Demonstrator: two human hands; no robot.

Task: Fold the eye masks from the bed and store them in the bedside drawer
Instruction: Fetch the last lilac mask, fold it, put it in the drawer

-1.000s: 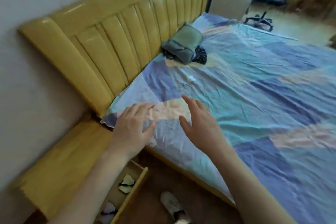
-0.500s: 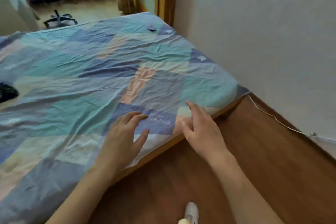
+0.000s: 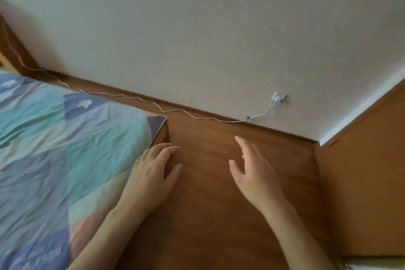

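The bed [image 3: 54, 149] fills the left side, covered by a wrinkled patchwork sheet in blue, teal and peach; only its foot corner shows. No eye mask and no bedside drawer appear in this view. My left hand [image 3: 151, 176] hovers at the bed's edge, half over the sheet and half over the floor, fingers spread and empty. My right hand [image 3: 254, 173] is held out over the wooden floor, to the right of the bed, fingers apart and holding nothing.
Brown wooden floor [image 3: 219, 215] lies between bed and white wall [image 3: 197, 28]. A thin white cable [image 3: 186, 114] runs along the skirting to a small wall fitting [image 3: 278, 97]. A wooden panel, perhaps a door [image 3: 361, 182], stands at the right.
My view has swung right, from the headboard and open drawer, across the bed, to the bed's foot corner and the wall. Both hands stayed out in front, empty.
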